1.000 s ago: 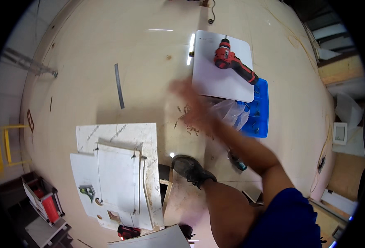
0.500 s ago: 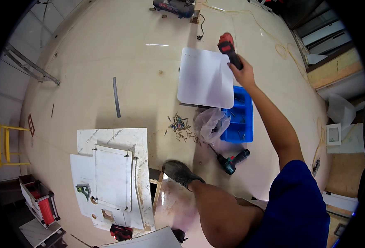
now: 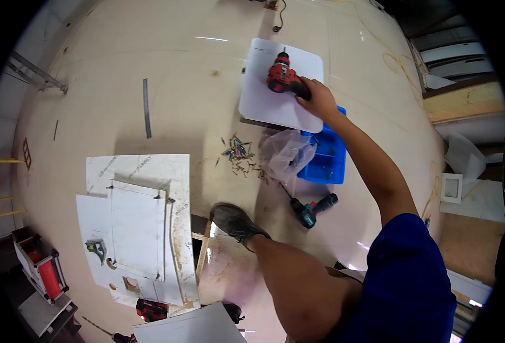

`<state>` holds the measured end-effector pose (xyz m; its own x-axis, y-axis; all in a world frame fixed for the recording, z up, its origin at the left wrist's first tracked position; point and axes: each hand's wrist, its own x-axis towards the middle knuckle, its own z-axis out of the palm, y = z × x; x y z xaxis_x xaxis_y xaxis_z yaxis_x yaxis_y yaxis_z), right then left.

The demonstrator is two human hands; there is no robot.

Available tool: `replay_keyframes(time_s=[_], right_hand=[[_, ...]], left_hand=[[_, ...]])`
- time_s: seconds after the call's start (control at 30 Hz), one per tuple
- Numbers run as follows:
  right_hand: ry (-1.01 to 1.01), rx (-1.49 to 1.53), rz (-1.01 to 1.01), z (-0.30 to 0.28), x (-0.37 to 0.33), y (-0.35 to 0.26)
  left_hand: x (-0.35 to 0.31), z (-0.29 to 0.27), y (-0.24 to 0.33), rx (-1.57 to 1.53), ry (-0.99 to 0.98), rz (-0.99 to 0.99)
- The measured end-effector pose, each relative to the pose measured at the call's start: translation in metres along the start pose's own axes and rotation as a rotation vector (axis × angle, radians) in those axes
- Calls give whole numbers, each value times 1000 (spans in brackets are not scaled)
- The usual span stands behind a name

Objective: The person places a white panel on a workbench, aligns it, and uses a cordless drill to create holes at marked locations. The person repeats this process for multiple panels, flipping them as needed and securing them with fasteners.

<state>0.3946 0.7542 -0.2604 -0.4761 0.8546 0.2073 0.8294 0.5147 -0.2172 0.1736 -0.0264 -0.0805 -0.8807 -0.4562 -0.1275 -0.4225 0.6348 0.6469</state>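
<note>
Moving in from the edge of the white board (image 3: 255, 98), the red drill (image 3: 279, 76) is now pointing away over its middle, seemingly staying controlled; the right hand (image 3: 322, 103) is curling its fingers round the handle; the left hand isn't showing.

The red drill (image 3: 279, 77) looks like hard moulded plastic, with a thin metal bit (image 3: 284, 50) at its nose. The white board (image 3: 272, 108) is smooth, with a soft sheen. The blue tray (image 3: 321, 180) is smooth plastic, and the bag (image 3: 287, 153) is thin, crinkled, see-through plastic film. The scattered screws (image 3: 238, 150) look metallic. The pale floor (image 3: 184, 103) is smooth and glossy. The white panels (image 3: 138, 228) have smooth faces. The sleeve (image 3: 404, 246) is matt blue cloth.
</note>
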Motion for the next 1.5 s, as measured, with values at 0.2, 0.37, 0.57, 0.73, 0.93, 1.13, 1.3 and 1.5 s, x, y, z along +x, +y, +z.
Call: replay_keyframes(time_s=[0.2, 0.37, 0.57, 0.73, 0.93, 1.13, 1.3, 1.5], right_hand=[[85, 269, -148, -26, -48, -31], [-82, 7, -361, -1, -156, -70], [-671, 280, -205, 113, -249, -171], [-587, 278, -126, 72, -274, -185], [-185, 252, -238, 28, -293, -165], [-482, 318, -303, -48, -401, -108], [-991, 499, -56, -20, -503, -36], [-1117, 1307, 244, -16, -539, 8]], left_hand=[[-10, -13, 21, 20, -58, 2], [-27, -16, 36, 23, -143, 9], [-57, -38, 49, 83, -120, -14], [-70, -53, 32, 370, -173, 18], [-123, -89, 40, 133, -136, 275], [-96, -136, 30, -533, 103, 180], [-139, -234, 40, -774, 173, 237], [-138, -320, 21, -1040, 217, 48]])
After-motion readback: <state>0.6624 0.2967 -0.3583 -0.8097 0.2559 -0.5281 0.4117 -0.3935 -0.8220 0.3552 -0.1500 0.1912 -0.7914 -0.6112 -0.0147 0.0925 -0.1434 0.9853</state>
